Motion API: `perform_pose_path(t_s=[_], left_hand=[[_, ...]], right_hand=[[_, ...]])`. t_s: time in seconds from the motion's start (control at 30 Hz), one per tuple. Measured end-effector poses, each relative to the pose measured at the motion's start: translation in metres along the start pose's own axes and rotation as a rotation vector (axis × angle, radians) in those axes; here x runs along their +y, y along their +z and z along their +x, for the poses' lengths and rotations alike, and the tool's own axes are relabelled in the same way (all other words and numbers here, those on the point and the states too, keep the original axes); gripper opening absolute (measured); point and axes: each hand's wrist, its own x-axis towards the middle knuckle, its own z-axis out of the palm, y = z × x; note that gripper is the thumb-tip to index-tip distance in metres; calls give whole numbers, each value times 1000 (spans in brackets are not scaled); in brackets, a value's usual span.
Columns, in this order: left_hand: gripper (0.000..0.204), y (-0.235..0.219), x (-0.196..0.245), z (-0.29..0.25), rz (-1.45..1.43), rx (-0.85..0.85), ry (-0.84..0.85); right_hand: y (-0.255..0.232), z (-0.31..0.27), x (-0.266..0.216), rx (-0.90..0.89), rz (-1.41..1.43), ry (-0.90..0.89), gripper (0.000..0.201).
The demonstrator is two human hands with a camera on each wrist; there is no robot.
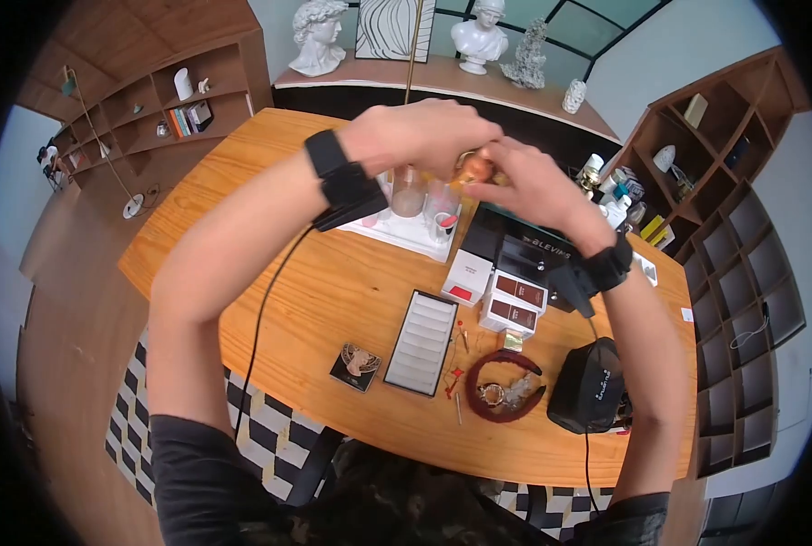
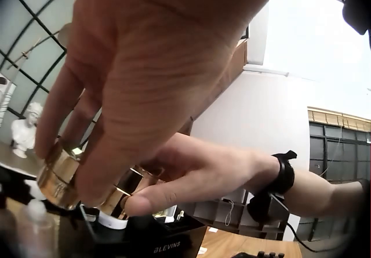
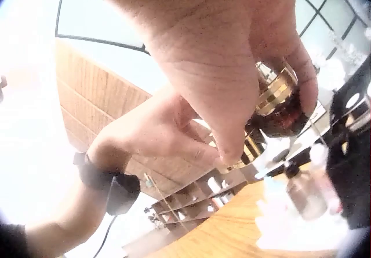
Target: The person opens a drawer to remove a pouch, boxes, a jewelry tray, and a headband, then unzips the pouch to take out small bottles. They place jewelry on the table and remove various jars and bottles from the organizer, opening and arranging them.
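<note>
Both hands are raised together over the far part of the table. My right hand (image 1: pixel 538 187) grips a rounded amber glass bottle (image 1: pixel 475 169) with a gold collar (image 3: pixel 277 95); the glass looks dark red in the right wrist view. Right beside it, my left hand (image 1: pixel 420 136) curls its fingers round a shiny gold piece (image 2: pixel 58 179), partly hidden by the fingers. A gold band with a pale lower edge (image 2: pixel 119 203) shows at the right thumb in the left wrist view. How the two held pieces join, I cannot tell.
Below the hands stand a white tray (image 1: pixel 415 238) with bottles and a black BLEVINS box (image 1: pixel 529 246). Nearer lie white boxes (image 1: pixel 513 305), a compartment tray (image 1: pixel 421 341), a dark red headband (image 1: pixel 481 400), a black pouch (image 1: pixel 588 387) and a patterned square card (image 1: pixel 356 366). Cables hang from both wrists.
</note>
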Motion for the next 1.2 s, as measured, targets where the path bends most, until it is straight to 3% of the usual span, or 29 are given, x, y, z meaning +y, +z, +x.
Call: perform_pose_path(t_s=[0.13,0.23,0.33,0.4,0.43,0.5,0.53,0.7,0.8,0.97,1.03,1.07,1.1,1.17,1.2], left_hand=[[78,11,-8,-60,-71,-51,-73],[78,54,-28,-94,-229,-137,-179],[75,114,-51,-124,-244,-109,-113],[70,150,-57,-141,-376,-222,-163],[70,164,-57,-149,-379,-226,-162],[64,188,-56,-162,-406,-120,-125],[58,198,-55,-166,-398,-127,-134],[53,242,-58,-174,-391,-123,-196],[53,248,-57,-175,-414,-144,-221],[53,208,-53,-164,-399,-262,-129],[54,188,-44,-155,-362,-244,-187],[52,175,-36,-150,-383,-137,-215],[52,162,-31,-140,-384,-137,-200],[41,143,-26,-112,-339,134,-160],[41,138,-25,-95,-338,132,-155]], right_hand=[[51,18,-35,6,151,-70,44],[116,23,-51,48,104,-83,43],[176,22,-68,-9,203,-84,47],[206,16,-86,-211,225,76,48],[221,13,-92,-213,229,79,48],[243,8,-101,-228,230,129,50],[235,7,-109,-317,208,165,56],[280,-3,-104,-286,142,175,59],[289,-8,-104,-261,150,191,60],[265,-8,-104,-256,74,209,61],[252,-16,-98,9,99,22,58],[231,-16,-98,10,89,39,58],[208,-11,-94,41,73,56,52],[159,-1,-79,94,22,76,38],[136,1,-65,117,-14,81,31]])
